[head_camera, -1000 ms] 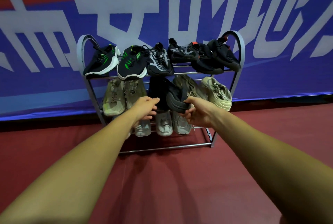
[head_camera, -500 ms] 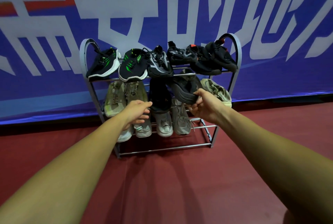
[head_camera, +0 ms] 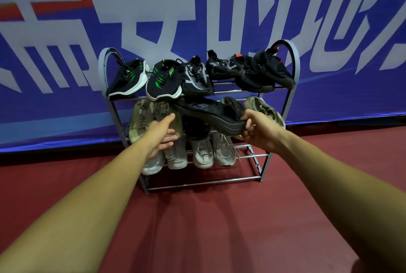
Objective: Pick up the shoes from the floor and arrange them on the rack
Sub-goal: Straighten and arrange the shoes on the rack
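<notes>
A grey metal rack (head_camera: 293, 88) holds black sneakers (head_camera: 252, 74) along its top shelf, two of them green-striped (head_camera: 163, 83). Olive shoes (head_camera: 140, 118) lean on the middle shelf and pale shoes (head_camera: 202, 151) on the lowest. A black shoe (head_camera: 211, 112) lies sideways before the middle shelf, its end gripped by the right hand (head_camera: 257, 132).

black green-striped sneakers (head_camera: 128, 79), beige shoes (head_camera: 140, 118), grey rack (head_camera: 292, 70), maroon floor (head_camera: 197, 228)
</notes>
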The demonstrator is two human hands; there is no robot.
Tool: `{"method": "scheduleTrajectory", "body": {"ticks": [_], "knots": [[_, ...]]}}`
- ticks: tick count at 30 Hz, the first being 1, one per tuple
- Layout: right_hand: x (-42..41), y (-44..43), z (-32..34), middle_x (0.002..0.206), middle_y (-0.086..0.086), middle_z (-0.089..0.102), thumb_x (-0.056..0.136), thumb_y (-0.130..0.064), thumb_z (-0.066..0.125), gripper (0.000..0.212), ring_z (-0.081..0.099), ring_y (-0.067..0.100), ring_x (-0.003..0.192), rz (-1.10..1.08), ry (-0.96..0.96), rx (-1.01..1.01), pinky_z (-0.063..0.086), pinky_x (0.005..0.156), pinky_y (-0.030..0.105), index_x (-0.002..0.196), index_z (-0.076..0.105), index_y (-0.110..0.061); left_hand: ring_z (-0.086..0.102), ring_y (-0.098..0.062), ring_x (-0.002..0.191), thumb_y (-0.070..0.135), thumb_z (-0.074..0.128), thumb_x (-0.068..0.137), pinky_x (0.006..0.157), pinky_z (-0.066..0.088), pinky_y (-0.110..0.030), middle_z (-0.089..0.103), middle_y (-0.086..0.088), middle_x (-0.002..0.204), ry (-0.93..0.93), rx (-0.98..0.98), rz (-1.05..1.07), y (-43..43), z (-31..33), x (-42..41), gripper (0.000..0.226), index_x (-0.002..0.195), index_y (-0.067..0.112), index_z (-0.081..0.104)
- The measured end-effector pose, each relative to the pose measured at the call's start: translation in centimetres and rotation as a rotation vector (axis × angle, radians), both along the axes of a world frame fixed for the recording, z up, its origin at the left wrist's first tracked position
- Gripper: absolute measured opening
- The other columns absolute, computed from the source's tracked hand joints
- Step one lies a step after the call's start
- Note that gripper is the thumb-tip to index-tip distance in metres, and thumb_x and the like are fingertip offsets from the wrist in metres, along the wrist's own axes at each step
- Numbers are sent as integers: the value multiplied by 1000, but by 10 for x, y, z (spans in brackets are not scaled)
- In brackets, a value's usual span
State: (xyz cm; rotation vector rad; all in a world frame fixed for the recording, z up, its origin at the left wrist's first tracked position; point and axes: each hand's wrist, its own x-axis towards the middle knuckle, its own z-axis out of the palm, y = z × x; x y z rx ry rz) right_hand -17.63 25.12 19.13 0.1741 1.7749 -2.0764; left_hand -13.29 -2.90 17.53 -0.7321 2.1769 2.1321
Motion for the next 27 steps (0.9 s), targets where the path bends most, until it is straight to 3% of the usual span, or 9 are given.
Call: {"method": "scheduleTrajectory", "body": {"ticks": [4, 8, 11, 14, 17, 19, 24, 26, 27], "knots": [[2, -1, 6, 44, -5, 22, 75, -16, 47, 31, 21, 13, 44, -28, 4, 12, 27, 39, 20, 57, 23, -22, 70, -19, 90, 50, 61, 90, 62, 50, -28, 68, -6, 115, 69, 141, 159, -10, 3, -4, 55, 133, 18, 46], [6, -1, 7, 43, -7, 22, 57, -22, 50, 27, 17, 13, 42, -14, 28, 23, 8, 52, 28, 50, 25, -25, 71, -24, 84, 29, 67, 90, 56, 56, -30, 71, -13, 113, 65, 182, 165, -19, 0, -6, 49, 133, 10, 53], [4, -2, 8, 42, -5, 41, 78, -19, 53, 26, 34, 9, 35, -84, 61, 11, 25, 41, 19, 52, 46, -19, 67, -22, 70, 17, 68, 90, 49, 56, -25, 72, -14, 94, -4, 103, 114, -19, 0, 2, 36, 122, 1, 64], [-1, -2, 4, 66, -3, 61, 85, -35, 68, 19, 49, 5, 45, -152, 97, 23, 35, 45, 20, 87, 66, -16, 70, -23, 72, 18, 71, 88, 58, 58, -29, 74, -15, 100, -75, 119, -4, -18, 0, 9, 28, 113, 6, 71], [-4, -5, -1, 70, -5, 60, 91, -30, 68, 16, 49, 4, 43, -207, 47, -68, 39, 44, 18, 92, 66, -14, 73, -22, 69, 21, 72, 88, 58, 60, -30, 75, -17, 100, -129, 148, -145, -14, 2, 15, 27, 109, 6, 72], [-5, -9, -3, 77, -2, 60, 91, -22, 69, 14, 54, 6, 57, -263, 24, -141, 43, 47, 18, 98, 65, -11, 72, -24, 76, 23, 72, 88, 66, 58, -32, 74, -19, 105, -154, 119, -214, -10, 1, 17, 31, 111, 1, 70], [-9, -17, 0, 102, 12, 68, 88, -6, 67, 25, 67, 18, 101, -338, 59, -238, 57, 84, 27, 112, 62, -1, 70, -25, 84, 27, 71, 87, 73, 58, -35, 70, -20, 113, -121, 236, -231, -7, 4, 11, 41, 118, 0, 67], [-11, -17, 2, 93, 15, 67, 89, -1, 63, 13, 69, 20, 91, -356, 86, -204, 58, 82, 28, 101, 61, 0, 69, -22, 82, 32, 69, 89, 68, 59, -31, 70, -17, 113, -107, 243, -215, -5, 6, 7, 43, 120, 3, 67], [-10, -18, 3, 86, 16, 61, 89, -1, 61, 7, 65, 19, 78, -332, 92, -148, 57, 71, 26, 95, 59, -4, 70, -22, 81, 33, 68, 89, 66, 59, -30, 70, -16, 113, -96, 243, -201, -3, 6, 5, 43, 120, 4, 67]]}}
